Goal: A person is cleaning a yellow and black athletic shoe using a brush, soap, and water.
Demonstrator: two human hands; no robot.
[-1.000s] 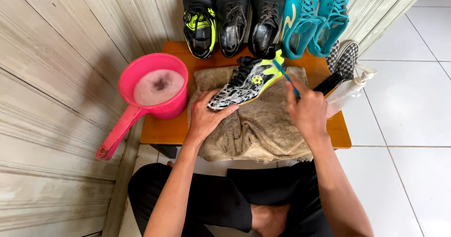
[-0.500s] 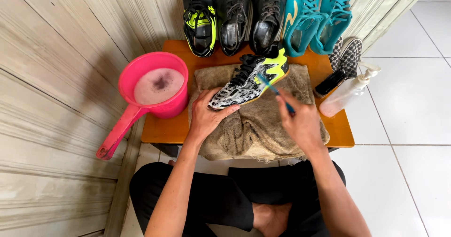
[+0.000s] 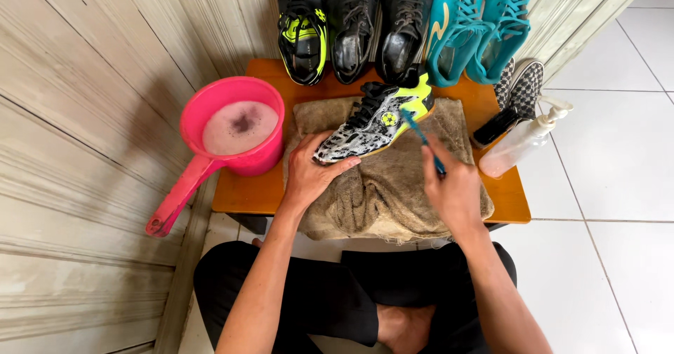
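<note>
Orange table (image 3: 253,192), brown towel (image 3: 393,185) spread over its middle, pink dipper (image 3: 235,133) of soapy water left of the towel, patterned shoe (image 3: 372,122) on the towel, left hand (image 3: 312,175) clasped around its toe, right hand (image 3: 453,189) closed on blue toothbrush (image 3: 421,136), bristles at the shoe's heel

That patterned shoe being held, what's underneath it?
The patterned shoe lies on a crumpled brown towel spread over an orange table. The left hand steadies its toe. The tabletop beneath the towel is hidden.
</note>
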